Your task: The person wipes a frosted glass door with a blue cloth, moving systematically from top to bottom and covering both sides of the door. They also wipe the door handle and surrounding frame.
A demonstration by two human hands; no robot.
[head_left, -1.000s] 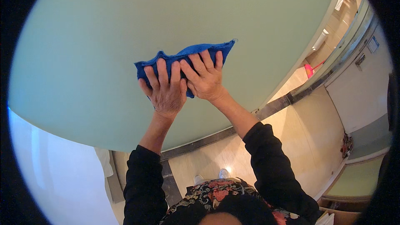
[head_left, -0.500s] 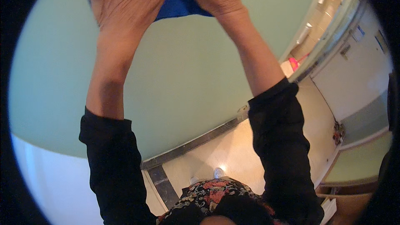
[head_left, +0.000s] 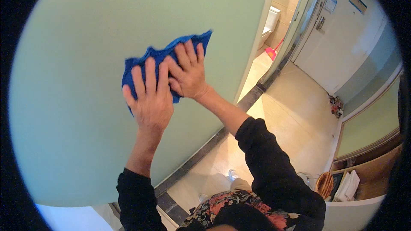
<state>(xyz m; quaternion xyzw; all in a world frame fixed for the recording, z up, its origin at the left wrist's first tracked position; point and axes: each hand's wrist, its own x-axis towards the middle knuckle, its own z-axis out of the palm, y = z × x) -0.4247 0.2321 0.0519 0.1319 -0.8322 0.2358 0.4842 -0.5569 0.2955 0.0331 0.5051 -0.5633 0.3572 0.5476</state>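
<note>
A crumpled blue cloth (head_left: 159,55) is pressed against the pale green wall (head_left: 77,85) in front of me. My left hand (head_left: 152,102) lies on its left part with the fingers stretched out and spread. Beside it, my right hand (head_left: 192,77) rests on the cloth's right part, its fingers also apart and pointing up the wall. The two hands are close together. One corner of the cloth sticks out past the right fingertips. Palms and the cloth's middle are hidden under the hands.
A doorway on the right shows a toilet (head_left: 270,19) and a pink long-handled cleaning tool (head_left: 271,53). Farther right is a white door (head_left: 338,34). At lower right, a shelf unit (head_left: 371,175) holds white folded items (head_left: 349,186) beside a round brown object (head_left: 325,185).
Both hands and the blue cloth have come lower in the picture, from its top edge to the middle of the wall. My view has shifted, and the doorway shows more fully.
</note>
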